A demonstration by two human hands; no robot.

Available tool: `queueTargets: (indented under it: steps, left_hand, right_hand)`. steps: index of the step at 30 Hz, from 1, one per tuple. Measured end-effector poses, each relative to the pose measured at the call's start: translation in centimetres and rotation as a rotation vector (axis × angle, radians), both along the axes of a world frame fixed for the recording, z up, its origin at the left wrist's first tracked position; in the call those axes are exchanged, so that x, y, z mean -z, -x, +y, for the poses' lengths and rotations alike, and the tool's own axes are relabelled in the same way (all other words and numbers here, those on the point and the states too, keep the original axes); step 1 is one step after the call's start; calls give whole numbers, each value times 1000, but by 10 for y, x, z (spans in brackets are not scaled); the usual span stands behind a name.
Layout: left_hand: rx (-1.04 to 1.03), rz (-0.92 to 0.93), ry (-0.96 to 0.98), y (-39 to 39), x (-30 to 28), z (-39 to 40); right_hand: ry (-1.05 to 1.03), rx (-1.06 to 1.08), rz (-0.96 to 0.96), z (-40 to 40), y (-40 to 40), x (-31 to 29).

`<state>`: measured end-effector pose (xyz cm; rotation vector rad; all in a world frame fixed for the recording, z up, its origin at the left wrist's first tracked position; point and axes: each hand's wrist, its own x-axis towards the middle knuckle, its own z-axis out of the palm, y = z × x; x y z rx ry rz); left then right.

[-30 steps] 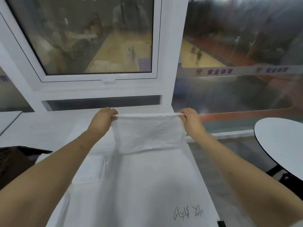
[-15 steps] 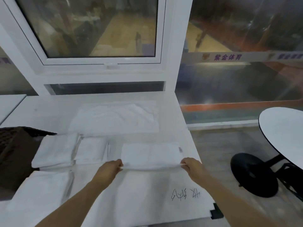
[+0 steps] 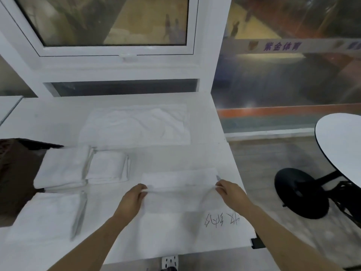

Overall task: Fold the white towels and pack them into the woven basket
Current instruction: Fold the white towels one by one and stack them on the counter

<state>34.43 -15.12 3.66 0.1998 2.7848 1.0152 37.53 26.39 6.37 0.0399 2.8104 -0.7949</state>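
1. The left hand (image 3: 132,200) pinched one near corner of the white towel (image 3: 179,184), and the right hand (image 3: 230,194) pinched the other. Both sets of fingers were curled tight on the cloth edge, with nothing else held.
2. The towel lay flat on the white table (image 3: 205,124), stretched between the two pinches, its far half beyond the knuckles.
3. To do this fold well, I judge both corners should travel together and level, keeping the edge taut so it lands square on the far edge. The cloth then wants a smoothing press before release.
4. The cloth looked soft and limp, likely terry, though blur hid its weave. It would sag wherever it was unsupported.
5. Left of the left hand sat three folded towels: a small squarish one (image 3: 107,167), a larger one (image 3: 62,169) beyond that, and another (image 3: 45,216) nearer the person. All showed crisp layered edges.
6. Further left stood the woven basket (image 3: 17,173), dark brown, only partly in view.
7. Beyond the grip lay an unfolded towel (image 3: 136,124), rumpled and ridged.
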Motion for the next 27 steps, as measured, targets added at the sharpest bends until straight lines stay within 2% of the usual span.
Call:
queueTargets:
  steps: [4, 11, 15, 18, 21, 25, 27]
  left_hand:
    - [-69, 5, -36, 35, -5, 2]
    - [-129, -68, -66, 85, 8, 6]
    - [-259, -99, -139, 109, 22, 12]
    - [-351, -77, -135, 115, 31, 14]
    - [-228, 19, -36, 100, 52, 12]
    - [101, 132, 232, 59, 84, 21]
    - [222, 130, 345, 44, 93, 28]
  right_hand:
    - [-62, 34, 71, -4, 43, -4]
    - [-218, 7, 46, -13, 94, 11]
    - [-301, 35, 124, -25, 105, 30]
    - [-284, -55, 125, -41, 105, 46]
    - [-265, -221, 24, -62, 105, 62]
    - [-318, -443, -105, -85, 106, 89]
    - [-362, -469, -168, -90, 106, 100]
